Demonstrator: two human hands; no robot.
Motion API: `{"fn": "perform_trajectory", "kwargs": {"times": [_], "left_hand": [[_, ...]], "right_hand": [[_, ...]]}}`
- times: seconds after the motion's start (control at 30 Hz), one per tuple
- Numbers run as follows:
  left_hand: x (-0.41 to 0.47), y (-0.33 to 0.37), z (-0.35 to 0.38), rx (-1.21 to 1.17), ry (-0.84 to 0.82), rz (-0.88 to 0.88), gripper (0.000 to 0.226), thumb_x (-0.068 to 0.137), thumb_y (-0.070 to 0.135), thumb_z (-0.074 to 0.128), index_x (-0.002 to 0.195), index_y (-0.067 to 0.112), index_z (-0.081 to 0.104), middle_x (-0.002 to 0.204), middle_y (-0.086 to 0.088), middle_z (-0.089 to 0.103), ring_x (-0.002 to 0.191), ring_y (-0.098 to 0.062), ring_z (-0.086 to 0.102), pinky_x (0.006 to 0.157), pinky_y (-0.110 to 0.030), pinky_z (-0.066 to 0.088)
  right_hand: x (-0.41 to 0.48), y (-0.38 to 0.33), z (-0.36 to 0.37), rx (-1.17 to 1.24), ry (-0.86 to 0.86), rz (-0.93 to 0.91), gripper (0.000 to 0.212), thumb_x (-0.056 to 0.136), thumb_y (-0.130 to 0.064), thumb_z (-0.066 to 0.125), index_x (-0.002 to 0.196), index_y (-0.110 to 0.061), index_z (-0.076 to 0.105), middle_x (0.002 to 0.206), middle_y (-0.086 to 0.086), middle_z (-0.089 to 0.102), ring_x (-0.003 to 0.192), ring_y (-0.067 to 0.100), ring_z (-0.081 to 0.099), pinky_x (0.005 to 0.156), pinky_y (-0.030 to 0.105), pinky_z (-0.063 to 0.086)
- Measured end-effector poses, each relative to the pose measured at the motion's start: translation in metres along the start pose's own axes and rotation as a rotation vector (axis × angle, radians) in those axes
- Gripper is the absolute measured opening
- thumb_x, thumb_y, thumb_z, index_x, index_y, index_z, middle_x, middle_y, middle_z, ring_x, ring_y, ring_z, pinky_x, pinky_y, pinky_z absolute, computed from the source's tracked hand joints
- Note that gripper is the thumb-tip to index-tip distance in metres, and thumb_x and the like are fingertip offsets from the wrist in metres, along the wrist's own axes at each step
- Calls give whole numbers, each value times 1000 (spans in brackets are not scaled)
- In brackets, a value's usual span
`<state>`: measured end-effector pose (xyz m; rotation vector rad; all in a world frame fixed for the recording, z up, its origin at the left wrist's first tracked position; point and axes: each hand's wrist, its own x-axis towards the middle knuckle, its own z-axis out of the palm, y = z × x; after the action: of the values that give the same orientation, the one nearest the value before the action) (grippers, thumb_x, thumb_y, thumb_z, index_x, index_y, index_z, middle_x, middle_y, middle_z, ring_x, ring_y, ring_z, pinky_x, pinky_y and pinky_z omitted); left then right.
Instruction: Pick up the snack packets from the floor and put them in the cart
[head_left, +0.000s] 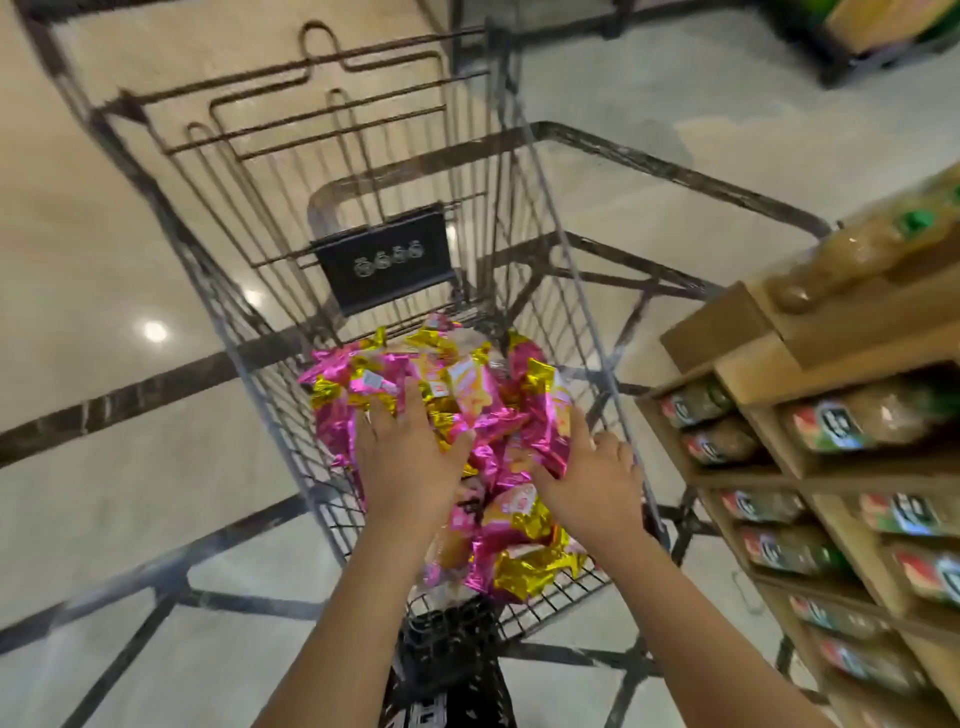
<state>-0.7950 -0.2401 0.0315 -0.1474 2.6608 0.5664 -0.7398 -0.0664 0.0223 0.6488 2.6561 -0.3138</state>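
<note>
Several pink and gold snack packets (467, 395) lie heaped inside the wire shopping cart (249, 374), seen from above. My left hand (408, 457) rests flat on the left side of the heap, fingers spread over the packets. My right hand (592, 480) is at the right side, its fingers around one pink packet (553, 431) near the cart's right wall. More packets (524, 556) lie below my wrists at the near end of the basket.
A wooden shelf unit (769, 374) stocked with green and red labelled packs stands close to the cart's right side. A black placard (384, 260) hangs on the cart's far wall. Glossy beige floor with dark stripes (104, 405) lies to the left and beyond.
</note>
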Motion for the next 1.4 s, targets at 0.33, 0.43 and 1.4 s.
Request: {"fn": "perform_trajectory", "kwargs": {"times": [0.33,0.43,1.4], "left_hand": [[-92,138,80,354,-185,617,84,92,62,46,157,18,16,161,-21,18,150,-35,7,122,-48,0],[-156,176,114,442,-289,823,81,95,61,42,158,22,9,162,-20,13,150,-38,2,122,-49,0],[-693,245,387,1091,-694,1790,77,98,58,41,157,31,0,164,-15,4,149,-40,1,121,-53,8]], "right_hand": [[-122,185,-3,205,6,510,85,90,-60,45,155,-22,6,147,15,37,134,34,33,106,43,34],[-177,239,5,289,64,674,84,90,-60,46,155,-22,10,146,15,37,134,34,33,107,43,33],[-667,489,196,1076,528,1760,86,91,-59,48,156,-27,2,150,19,30,139,36,27,112,46,33]]}}
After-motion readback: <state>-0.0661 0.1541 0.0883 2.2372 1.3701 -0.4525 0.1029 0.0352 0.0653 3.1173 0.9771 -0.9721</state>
